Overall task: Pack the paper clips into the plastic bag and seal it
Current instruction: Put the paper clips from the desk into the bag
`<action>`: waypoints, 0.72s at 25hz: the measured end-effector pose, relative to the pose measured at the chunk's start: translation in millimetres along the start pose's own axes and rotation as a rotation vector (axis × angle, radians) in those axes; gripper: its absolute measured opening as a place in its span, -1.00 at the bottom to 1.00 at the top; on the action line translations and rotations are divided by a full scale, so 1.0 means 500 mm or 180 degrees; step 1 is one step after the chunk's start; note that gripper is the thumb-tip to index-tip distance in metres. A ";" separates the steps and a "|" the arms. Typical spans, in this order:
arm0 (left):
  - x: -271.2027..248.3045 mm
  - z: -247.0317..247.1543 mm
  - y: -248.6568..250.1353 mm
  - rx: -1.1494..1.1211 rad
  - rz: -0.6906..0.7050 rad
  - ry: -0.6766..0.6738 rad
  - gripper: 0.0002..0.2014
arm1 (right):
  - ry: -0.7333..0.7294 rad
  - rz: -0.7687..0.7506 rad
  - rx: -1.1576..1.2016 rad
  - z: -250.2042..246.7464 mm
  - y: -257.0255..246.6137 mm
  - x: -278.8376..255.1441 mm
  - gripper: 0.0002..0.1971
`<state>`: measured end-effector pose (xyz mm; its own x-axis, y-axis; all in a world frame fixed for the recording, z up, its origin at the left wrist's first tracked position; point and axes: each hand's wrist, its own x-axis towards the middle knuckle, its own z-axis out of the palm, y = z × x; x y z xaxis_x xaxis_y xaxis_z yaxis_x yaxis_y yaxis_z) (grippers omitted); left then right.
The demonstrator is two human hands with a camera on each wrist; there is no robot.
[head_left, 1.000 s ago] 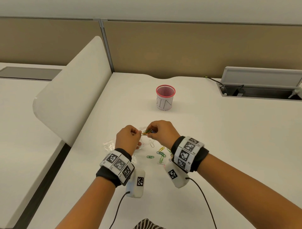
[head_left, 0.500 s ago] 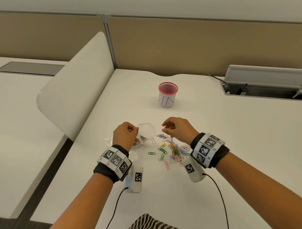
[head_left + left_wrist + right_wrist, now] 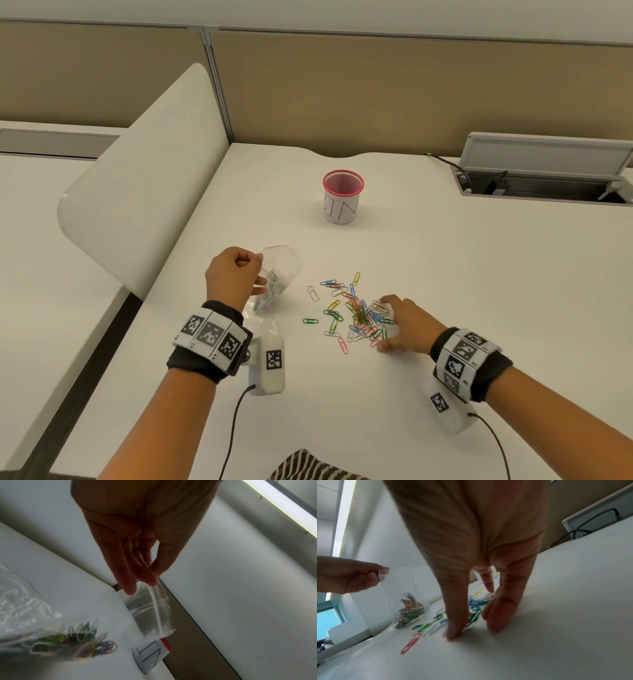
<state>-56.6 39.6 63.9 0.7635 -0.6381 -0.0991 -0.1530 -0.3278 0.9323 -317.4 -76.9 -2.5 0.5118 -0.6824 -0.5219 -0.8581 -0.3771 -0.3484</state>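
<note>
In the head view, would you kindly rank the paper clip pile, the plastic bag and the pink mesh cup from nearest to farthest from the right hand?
1. Paper clip pile: under the fingertips of the right hand.
2. Plastic bag: to the left, pinched by the left hand.
3. Pink mesh cup: farther back on the desk.

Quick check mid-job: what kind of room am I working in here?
Most likely an open-plan office workstation: a white desk backed by a tan partition panel, a cable tray with its lid up set into the desktop, and a pink mesh pen cup.
</note>
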 end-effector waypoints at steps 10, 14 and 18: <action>0.003 -0.012 -0.016 0.0121 -0.0052 -0.0018 -0.87 | 0.0547 -0.0201 -0.0465 -0.014 -0.078 0.053 -0.07; -0.011 0.002 -0.021 0.0227 -0.0084 -0.0149 -0.84 | 0.0405 -0.0343 -0.0368 -0.002 -0.088 0.056 -0.34; -0.017 0.014 -0.019 0.0235 -0.0084 -0.0204 -0.84 | 0.0626 -0.0481 -0.0246 0.001 -0.093 0.056 -0.59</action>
<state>-66.0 43.0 53.3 0.7267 -0.6710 -0.1475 -0.1809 -0.3940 0.9011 -263.1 -78.0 -1.3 0.6232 -0.7204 -0.3044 -0.7769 -0.5257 -0.3464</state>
